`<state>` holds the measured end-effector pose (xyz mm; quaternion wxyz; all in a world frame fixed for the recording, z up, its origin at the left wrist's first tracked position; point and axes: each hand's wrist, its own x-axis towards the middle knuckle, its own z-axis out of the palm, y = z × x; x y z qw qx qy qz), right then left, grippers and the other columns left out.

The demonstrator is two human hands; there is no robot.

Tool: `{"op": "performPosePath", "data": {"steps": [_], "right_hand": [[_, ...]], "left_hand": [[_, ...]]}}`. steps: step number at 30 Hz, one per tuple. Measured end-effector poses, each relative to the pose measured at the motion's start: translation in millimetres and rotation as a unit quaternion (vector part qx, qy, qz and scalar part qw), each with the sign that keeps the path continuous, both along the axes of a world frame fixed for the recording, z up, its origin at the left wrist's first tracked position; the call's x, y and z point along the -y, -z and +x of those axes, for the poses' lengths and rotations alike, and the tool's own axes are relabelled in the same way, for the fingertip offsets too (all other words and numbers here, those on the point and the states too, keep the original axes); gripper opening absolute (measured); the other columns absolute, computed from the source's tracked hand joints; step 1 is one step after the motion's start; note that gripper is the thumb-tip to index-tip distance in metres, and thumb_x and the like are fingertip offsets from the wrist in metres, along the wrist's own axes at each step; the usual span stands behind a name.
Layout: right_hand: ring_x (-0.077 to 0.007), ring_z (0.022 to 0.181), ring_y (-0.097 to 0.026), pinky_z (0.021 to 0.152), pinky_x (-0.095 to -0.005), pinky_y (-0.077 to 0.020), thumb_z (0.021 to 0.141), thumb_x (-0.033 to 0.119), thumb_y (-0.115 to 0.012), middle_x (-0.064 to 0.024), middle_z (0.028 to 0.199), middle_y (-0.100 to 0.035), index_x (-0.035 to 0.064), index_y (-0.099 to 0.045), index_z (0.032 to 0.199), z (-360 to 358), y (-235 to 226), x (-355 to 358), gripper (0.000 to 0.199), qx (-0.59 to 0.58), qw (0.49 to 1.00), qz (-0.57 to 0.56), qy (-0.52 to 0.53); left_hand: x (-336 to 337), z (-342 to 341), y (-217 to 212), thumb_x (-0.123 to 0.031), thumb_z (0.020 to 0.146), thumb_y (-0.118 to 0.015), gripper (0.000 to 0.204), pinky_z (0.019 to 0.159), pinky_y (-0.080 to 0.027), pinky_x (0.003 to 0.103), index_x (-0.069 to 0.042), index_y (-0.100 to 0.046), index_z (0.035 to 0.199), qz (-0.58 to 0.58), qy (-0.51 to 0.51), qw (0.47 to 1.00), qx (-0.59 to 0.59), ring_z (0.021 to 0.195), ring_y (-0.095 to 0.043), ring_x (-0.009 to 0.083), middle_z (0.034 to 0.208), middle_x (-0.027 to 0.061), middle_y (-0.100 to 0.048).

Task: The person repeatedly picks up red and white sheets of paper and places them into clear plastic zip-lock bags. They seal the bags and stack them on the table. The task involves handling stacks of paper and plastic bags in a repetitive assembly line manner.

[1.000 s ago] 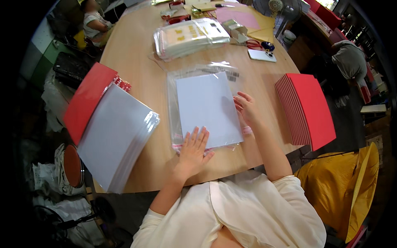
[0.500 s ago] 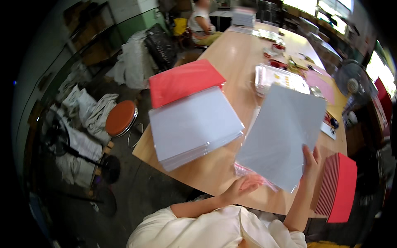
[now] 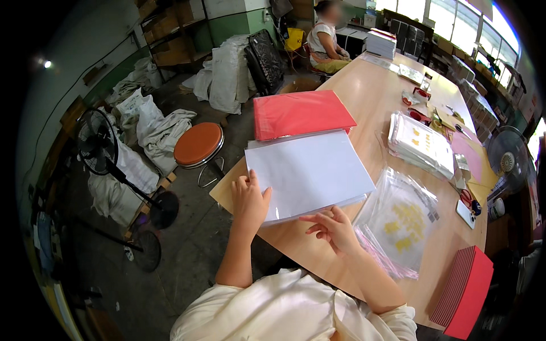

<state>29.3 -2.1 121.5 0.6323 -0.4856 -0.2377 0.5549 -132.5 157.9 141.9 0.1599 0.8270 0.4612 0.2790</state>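
A thick stack of pale grey-white sheets in clear wrap lies at the table's near left. Lying on its left edge is my left hand, with thumb and fingers apart. At the stack's front edge is my right hand, fingers spread and gripping nothing; whether its fingertips touch the sheets I cannot tell. Red packs in clear film lie just behind the stack. Beside my right hand, a pile of clear plastic bags with yellow print and pink edges rests on the table.
Farther along the wooden table are printed packs, red-handled scissors and a white phone. Red folded pieces stand at the near right corner. An orange stool and a fan are left; a person sits beyond.
The grey sheet my right hand held above the clear bags has left that spot, uncovering them. Both hands have moved to the pale stack, the left one onto its left edge. The view has shifted.
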Motion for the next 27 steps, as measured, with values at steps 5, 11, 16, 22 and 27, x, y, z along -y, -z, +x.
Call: {"op": "performPosePath", "data": {"steps": [5,11,16,22,27], "right_hand": [[-0.0166,0.075,-0.067,0.058,-0.0214,-0.0435,0.100,0.017,-0.050,-0.0153,0.104,-0.069,0.0033,-0.045,0.111,-5.9,-0.2,2.1,0.019,0.045,0.999,-0.006,-0.008],[-0.0168,0.080,-0.066,0.062,-0.0278,-0.0474,0.087,0.017,-0.071,-0.0120,0.098,-0.069,0.0029,-0.059,0.096,14.2,-10.7,9.2,0.020,0.492,0.855,-0.026,0.163],[-0.0341,0.132,-0.042,0.102,-0.0421,-0.0406,0.064,0.037,-0.087,-0.0241,0.142,-0.039,0.0074,-0.037,0.143,76.2,-11.4,12.6,0.098,0.777,0.612,0.019,0.148],[-0.0390,0.138,-0.032,0.109,-0.0404,-0.0354,0.058,0.048,-0.088,-0.0280,0.154,-0.019,0.0025,-0.018,0.151,127.8,-4.1,0.8,0.125,0.625,0.779,-0.034,-0.032],[-0.0396,0.136,-0.036,0.109,-0.0407,-0.0365,0.057,0.048,-0.088,-0.0291,0.154,-0.018,0.0005,-0.027,0.148,127.0,-11.8,-19.1,0.119,0.644,0.761,-0.052,-0.057]], "left_hand": [[-4.5,-7.5,22.1,-0.022,0.089,-0.062,0.061,0.103,-0.038,0.043,0.008,-0.041,0.137,0.171,-0.032,0.975,-0.141,0.124,-0.045,0.0435,0.145,0.0331,-0.032],[-18.2,-5.3,26.3,-0.023,0.096,-0.050,0.055,0.109,-0.032,0.047,0.010,-0.037,0.139,-0.036,0.067,0.996,-0.040,0.132,-0.034,0.0476,0.149,0.0361,-0.021],[-34.9,-2.0,43.3,-0.023,0.099,-0.047,0.059,0.115,-0.024,0.042,0.006,-0.026,0.145,-0.055,0.100,0.990,0.077,0.143,-0.021,0.0401,0.154,0.0294,-0.017],[-73.2,-4.7,65.0,-0.017,0.099,-0.047,0.067,0.118,-0.014,0.038,0.007,-0.010,0.149,-0.150,0.188,0.950,0.201,0.147,-0.010,0.0320,0.157,0.0250,-0.009],[-76.8,-7.8,70.1,-0.011,0.097,-0.048,0.069,0.118,-0.015,0.037,0.006,-0.006,0.150,-0.212,0.197,0.921,0.262,0.147,-0.012,0.0292,0.158,0.0228,-0.010]]}}
